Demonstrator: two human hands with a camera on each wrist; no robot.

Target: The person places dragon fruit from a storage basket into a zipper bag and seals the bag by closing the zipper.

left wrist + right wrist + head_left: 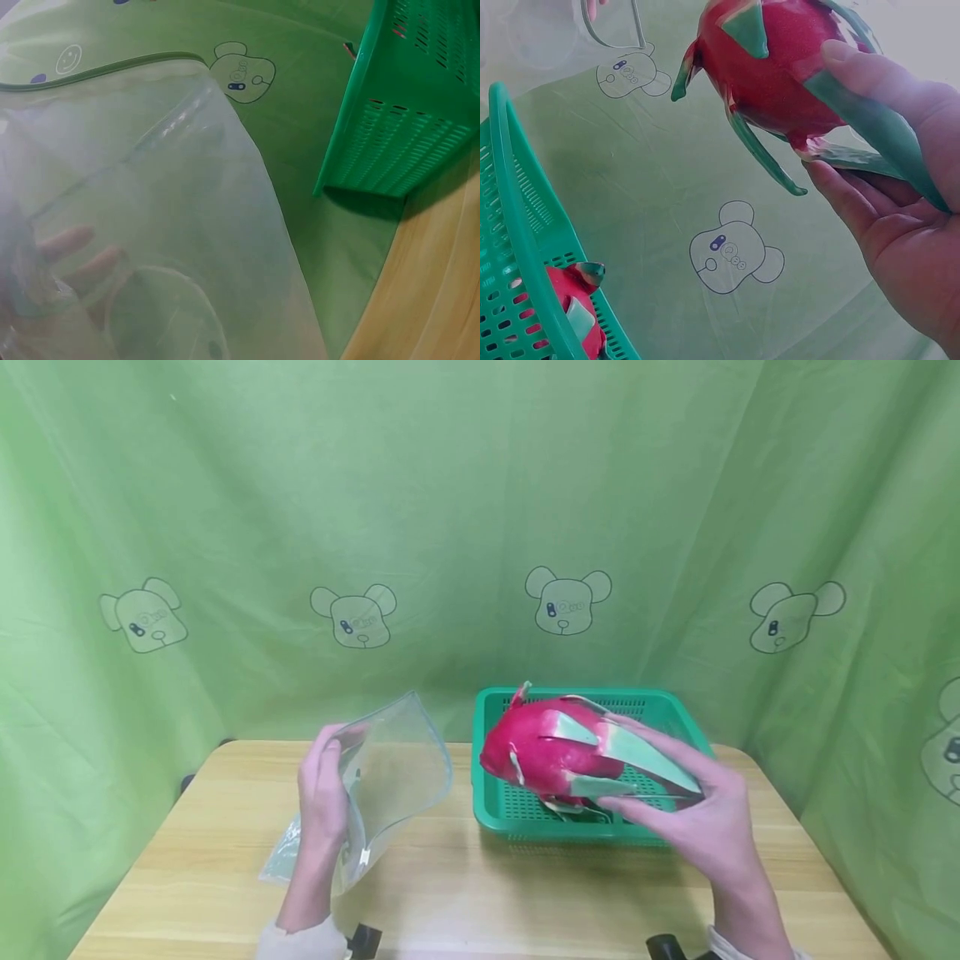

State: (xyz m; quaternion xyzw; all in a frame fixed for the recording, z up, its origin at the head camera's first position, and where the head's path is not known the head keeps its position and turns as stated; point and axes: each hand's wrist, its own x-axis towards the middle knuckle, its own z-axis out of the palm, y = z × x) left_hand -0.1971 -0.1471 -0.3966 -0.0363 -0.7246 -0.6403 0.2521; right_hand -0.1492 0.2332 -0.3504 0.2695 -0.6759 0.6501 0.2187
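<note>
My right hand (705, 814) grips a dragon fruit (542, 747), with thumb and fingers round its end and its long green scales. The fruit is pinkish red and hangs over the green basket (525, 830), its rounded end pointing left. On the left, my left hand (324, 785) holds a clear zip bag (405, 764) by its side, and the bag's mouth gapes toward the fruit. Through the plastic in the left wrist view, fingers (88, 262) show faintly. Another dragon fruit (574, 311) lies inside the basket in the right wrist view.
The basket stands at the back right of the wooden table (465, 893), close to the green curtain (465, 510) printed with bear heads. Some clear plastic (283, 853) lies on the tabletop beside my left wrist.
</note>
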